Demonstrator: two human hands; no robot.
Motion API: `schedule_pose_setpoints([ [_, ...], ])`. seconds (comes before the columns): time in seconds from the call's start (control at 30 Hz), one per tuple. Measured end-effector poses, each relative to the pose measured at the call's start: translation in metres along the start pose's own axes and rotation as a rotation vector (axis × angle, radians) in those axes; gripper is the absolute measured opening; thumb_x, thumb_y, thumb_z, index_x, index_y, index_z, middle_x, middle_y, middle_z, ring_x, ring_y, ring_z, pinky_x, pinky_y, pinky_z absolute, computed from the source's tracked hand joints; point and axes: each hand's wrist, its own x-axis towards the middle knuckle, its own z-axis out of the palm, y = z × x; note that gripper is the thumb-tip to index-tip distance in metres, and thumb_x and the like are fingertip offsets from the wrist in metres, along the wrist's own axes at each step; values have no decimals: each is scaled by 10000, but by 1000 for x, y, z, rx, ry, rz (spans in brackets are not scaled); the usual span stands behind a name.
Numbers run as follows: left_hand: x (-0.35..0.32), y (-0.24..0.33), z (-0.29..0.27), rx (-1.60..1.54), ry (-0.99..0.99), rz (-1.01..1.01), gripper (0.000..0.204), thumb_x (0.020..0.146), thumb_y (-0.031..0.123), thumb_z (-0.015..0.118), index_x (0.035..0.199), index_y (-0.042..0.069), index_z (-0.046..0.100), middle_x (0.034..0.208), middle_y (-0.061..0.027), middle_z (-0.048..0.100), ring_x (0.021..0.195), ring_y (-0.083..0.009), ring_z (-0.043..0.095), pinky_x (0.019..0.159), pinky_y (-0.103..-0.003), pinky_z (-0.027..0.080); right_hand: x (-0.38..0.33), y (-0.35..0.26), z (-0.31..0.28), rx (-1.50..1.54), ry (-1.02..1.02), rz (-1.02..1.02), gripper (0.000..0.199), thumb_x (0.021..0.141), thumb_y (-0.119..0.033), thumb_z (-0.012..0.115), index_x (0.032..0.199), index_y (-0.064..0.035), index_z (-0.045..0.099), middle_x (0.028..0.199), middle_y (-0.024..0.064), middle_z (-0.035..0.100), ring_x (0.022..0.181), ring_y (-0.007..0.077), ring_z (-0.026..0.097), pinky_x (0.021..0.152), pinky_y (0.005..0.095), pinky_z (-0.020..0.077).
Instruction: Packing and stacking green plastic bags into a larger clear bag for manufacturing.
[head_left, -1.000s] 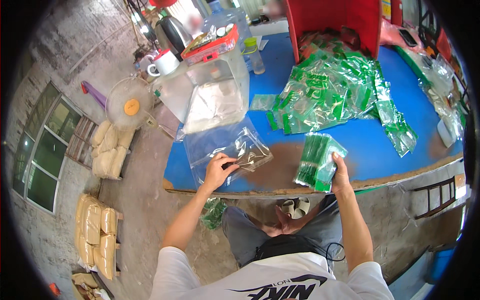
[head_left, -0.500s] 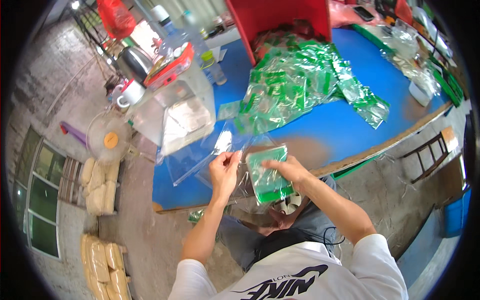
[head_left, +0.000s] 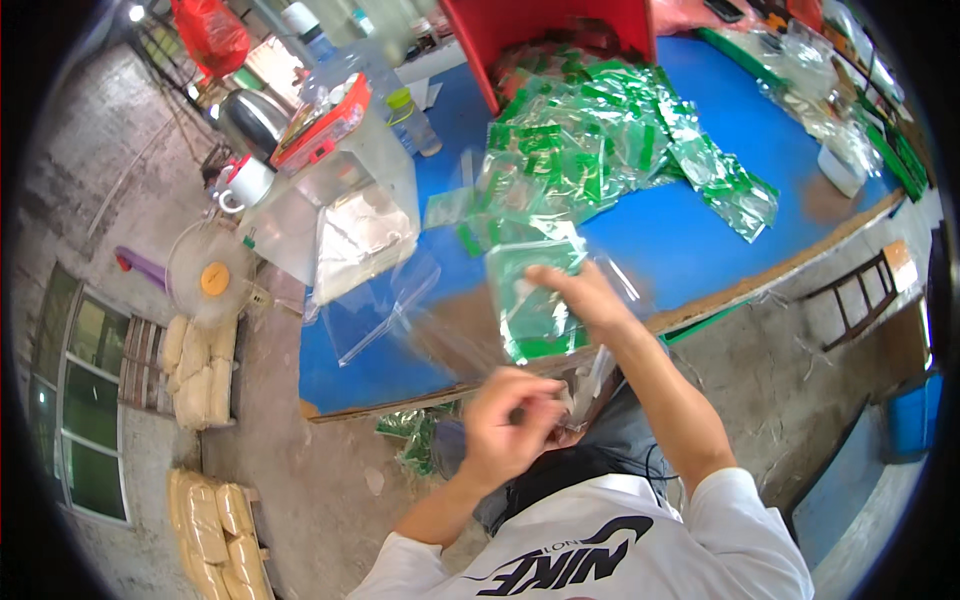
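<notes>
My right hand [head_left: 582, 296] holds a stack of green-and-clear packets [head_left: 535, 312] just above the near edge of the blue table [head_left: 690, 240]. A large clear plastic bag [head_left: 575, 375] hangs around the packets, and my left hand [head_left: 510, 425] pinches its lower edge close to my body. A big pile of the same green packets [head_left: 590, 140] lies on the table beyond my hands, in front of a red bin [head_left: 540, 25]. Flat clear bags [head_left: 385, 305] lie on the table to the left.
A clear tub with a red lid [head_left: 345, 160] and bottles [head_left: 410, 120] stand at the table's left end. A small fan [head_left: 212, 278], a kettle [head_left: 250, 120] and sacks [head_left: 195, 365] sit on the concrete floor to the left. More clear bags [head_left: 830, 110] lie far right.
My hands drew back toward my body. The left hand lifted the clear bag off the table, and the packets in my right hand now sit inside the bag's mouth.
</notes>
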Motion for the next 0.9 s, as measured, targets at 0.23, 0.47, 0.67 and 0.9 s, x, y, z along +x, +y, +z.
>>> schedule_pose_setpoints([
  [0.23, -10, -198, -161, 1134, 58, -632, 751, 1019, 548, 445, 1561, 51, 294, 1545, -243, 368, 1457, -414, 314, 1177, -593, 233, -17, -12, 1, 50, -57, 124, 507, 870, -328, 735, 1241, 7, 648, 1118, 91, 701, 1019, 191, 640, 898, 353, 500],
  [0.47, 86, -286, -233, 1052, -120, -729, 820, 1000, 643, 362, 1596, 94, 238, 1642, -188, 244, 1528, -386, 179, 1208, -622, 128, -39, -8, -8, -3, 17, 26, 521, 843, -269, 777, 1251, 21, 631, 1143, 98, 692, 1000, 187, 653, 885, 340, 518],
  [0.67, 155, -197, -151, 881, 428, -97, 593, 993, 275, 583, 1468, -27, 395, 1527, -249, 401, 1413, -417, 382, 1161, -509, 312, -37, -25, -9, -265, 26, -97, 497, 835, -241, 806, 1223, 24, 644, 1125, 93, 709, 991, 166, 655, 916, 334, 518],
  [0.9, 205, 35, 50, 768, -964, 604, 256, 677, 127, 703, 918, 56, 754, 1060, -98, 735, 1146, -305, 627, 1227, -573, 206, -30, -1, -17, -205, 18, -312, 430, 844, -183, 776, 1216, -4, 654, 1141, 108, 685, 1052, 177, 621, 871, 343, 508],
])
